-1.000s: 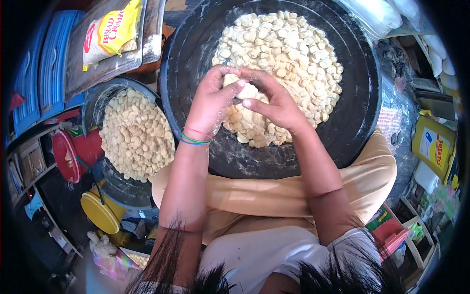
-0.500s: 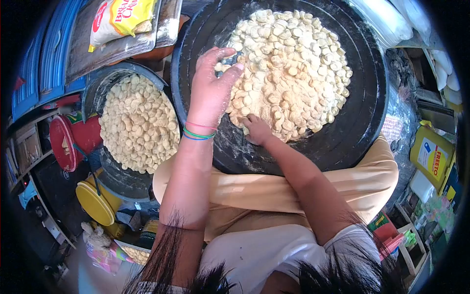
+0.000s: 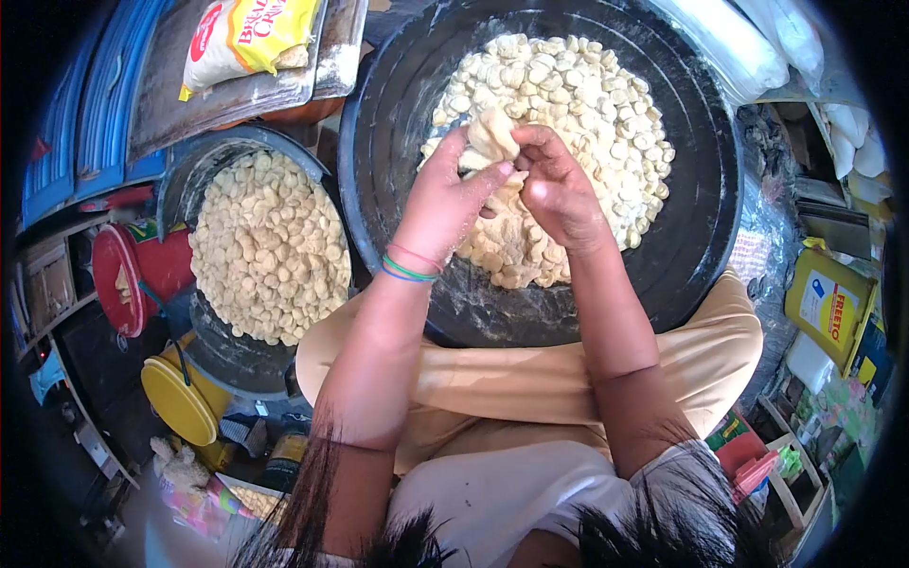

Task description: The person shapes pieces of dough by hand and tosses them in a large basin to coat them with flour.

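Observation:
A wide black basin holds a heap of pale, coin-shaped dough pieces, some dusted with tan crumbs. Above its near left part, my left hand is closed on a pale clump of dough pieces that look stuck together. My right hand meets it from the other side, its fingers and thumb pinched at the clump's right edge. The fingers partly hide the clump, so its full shape does not show.
Left of the basin stands a second tub with more crumb-coated dough pieces. A yellow bread crumbs bag lies on metal trays at the upper left. A red bucket and yellow bucket stand further left; a yellow container is at right.
My right hand has risen from the heap's near edge to meet my left hand. Both hands now hold a dough clump. Some tan-dusted pieces in the heap have shifted.

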Motion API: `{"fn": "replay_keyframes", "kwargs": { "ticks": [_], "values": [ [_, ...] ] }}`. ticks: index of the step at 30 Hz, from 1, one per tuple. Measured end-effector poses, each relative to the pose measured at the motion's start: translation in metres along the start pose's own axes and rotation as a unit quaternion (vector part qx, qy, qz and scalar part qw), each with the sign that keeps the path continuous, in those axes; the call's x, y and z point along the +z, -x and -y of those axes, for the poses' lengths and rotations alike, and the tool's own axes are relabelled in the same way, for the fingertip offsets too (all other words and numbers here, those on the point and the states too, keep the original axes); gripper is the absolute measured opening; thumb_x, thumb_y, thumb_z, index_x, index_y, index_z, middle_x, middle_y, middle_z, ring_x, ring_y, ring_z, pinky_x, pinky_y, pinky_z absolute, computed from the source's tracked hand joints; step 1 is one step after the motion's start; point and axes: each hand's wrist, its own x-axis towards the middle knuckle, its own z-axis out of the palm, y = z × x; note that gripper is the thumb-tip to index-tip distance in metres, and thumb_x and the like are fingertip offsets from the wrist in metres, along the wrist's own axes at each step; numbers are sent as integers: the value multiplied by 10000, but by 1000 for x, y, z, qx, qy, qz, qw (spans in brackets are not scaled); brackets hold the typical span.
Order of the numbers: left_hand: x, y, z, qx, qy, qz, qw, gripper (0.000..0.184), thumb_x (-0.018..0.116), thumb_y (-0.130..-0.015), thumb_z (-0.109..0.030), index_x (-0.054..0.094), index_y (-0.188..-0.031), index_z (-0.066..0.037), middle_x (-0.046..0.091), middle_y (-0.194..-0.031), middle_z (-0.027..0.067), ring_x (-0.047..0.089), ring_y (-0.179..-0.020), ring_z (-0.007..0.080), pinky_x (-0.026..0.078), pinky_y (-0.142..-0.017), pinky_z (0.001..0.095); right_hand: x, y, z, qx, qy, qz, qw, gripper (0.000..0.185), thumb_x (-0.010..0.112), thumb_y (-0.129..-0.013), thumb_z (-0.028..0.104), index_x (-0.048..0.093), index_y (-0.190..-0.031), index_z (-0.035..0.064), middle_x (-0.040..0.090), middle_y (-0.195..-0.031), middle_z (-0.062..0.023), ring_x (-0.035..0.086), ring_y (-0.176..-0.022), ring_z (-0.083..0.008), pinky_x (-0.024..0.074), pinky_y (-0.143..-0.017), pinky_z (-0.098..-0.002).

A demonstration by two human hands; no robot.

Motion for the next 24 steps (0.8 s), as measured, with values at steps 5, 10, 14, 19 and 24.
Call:
{"fn": "replay_keyframes", "kwargs": {
  "ticks": [5, 10, 14, 19, 24],
  "values": [
    [-3, 3, 7, 115, -164, -30, 979, 360, 599, -786, -38, 580, -1143, 7, 648, -903, 85, 607, -786, 121, 493, -695, 263, 9, 0, 10, 12, 160, -72, 984, 449, 718, -790, 59, 504, -1185, 71, 568, -881, -11, 563, -845, -123, 469, -732, -256],
    [-1, 8, -11, -51, 35, -9, 998, 284, 628, -802, -66, 587, -1081, -38, 617, -847, 32, 564, -688, 65, 431, -534, 207, 14, -1, 13, -40, 245, -89, 965, 472, 704, -789, 9, 516, -1221, 37, 583, -904, -35, 572, -822, -116, 490, -734, -260],
    [-2, 9, -12, -61, 68, -42, 995, 255, 686, -804, -127, 578, -1025, -55, 588, -811, 1, 524, -644, 46, 408, -494, 189, -13, -1, 7, -37, 226, -193, 954, 396, 642, -829, 12, 546, -1213, 26, 589, -1083, -70, 577, -906, -139, 497, -792, -268],
    [-3, 7, -8, -31, 35, -45, 998, 259, 678, -847, -223, 570, -1027, -70, 582, -774, -7, 522, -598, 44, 391, -463, 176, -2, 0, 18, -138, 458, -77, 875, 548, 670, -828, 131, 459, -1329, 64, 510, -1270, -155, 401, -1278, -274, 297, -1073, -372],
    [5, 8, -23, -95, 31, -65, 993, 318, 516, -946, -400, 562, -1030, -97, 572, -682, 19, 511, -525, 70, 320, -406, 176, 7, -1, 12, 83, 240, -107, 961, 526, 680, -838, 254, 520, -1296, 50, 499, -1277, -166, 446, -1226, -222, 341, -1040, -366]
  ]
}}
